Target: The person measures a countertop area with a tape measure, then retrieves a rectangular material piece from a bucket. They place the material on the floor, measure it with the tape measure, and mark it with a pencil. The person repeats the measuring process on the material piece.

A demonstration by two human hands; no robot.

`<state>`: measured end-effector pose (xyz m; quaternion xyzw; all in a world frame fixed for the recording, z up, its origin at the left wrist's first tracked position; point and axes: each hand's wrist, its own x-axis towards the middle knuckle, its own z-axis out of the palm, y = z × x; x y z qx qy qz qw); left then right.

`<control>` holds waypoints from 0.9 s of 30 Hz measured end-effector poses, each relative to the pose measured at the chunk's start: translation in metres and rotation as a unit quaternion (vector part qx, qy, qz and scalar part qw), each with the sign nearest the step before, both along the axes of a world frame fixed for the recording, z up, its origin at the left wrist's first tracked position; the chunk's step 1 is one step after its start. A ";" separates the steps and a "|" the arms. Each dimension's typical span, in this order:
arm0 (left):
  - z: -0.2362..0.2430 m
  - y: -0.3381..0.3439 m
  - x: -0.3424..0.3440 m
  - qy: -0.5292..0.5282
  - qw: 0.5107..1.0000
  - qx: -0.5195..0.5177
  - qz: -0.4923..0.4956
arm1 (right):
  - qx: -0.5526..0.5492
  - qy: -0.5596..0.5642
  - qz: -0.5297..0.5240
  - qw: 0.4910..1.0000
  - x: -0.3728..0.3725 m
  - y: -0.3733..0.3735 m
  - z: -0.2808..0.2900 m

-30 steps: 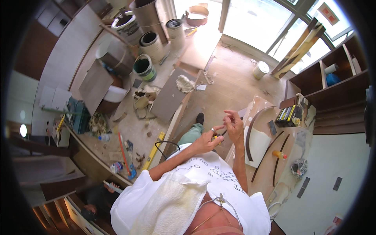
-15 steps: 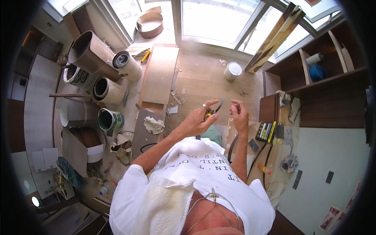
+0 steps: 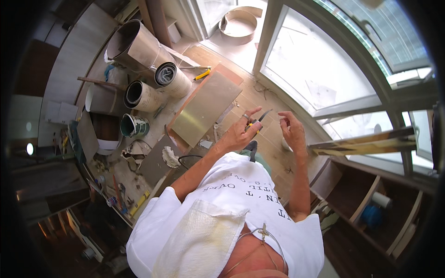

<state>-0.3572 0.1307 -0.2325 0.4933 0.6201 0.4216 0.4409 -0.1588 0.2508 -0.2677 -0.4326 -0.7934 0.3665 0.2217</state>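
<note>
- Left hand (image 3: 241, 132) grips a small yellow-handled tool (image 3: 257, 120), fingers wrapped on the handle, its dark tip pointing up toward the window (image 3: 324, 78).
- Right hand (image 3: 292, 131) hangs just beside it, fingers loosely curled and apart, holding nothing that can be made out.
- Both hands hover above the wooden floor (image 3: 269, 148).
- To the left lies a flat rectangular panel (image 3: 204, 109); beyond it stand rolled sheets (image 3: 139, 46) and a green-rimmed bucket (image 3: 133, 126).
</note>
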 end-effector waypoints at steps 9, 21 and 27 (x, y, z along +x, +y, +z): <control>-0.031 0.128 -0.033 -0.063 0.996 -0.009 0.057 | -0.043 0.060 0.148 0.986 -0.097 0.183 -0.006; -0.032 0.314 -0.165 -0.024 0.979 -0.010 0.200 | -0.151 0.132 0.244 0.949 -0.322 0.410 -0.027; -0.025 0.255 -0.246 -0.005 0.871 0.033 0.490 | -0.247 0.111 0.373 0.888 -0.494 0.420 -0.068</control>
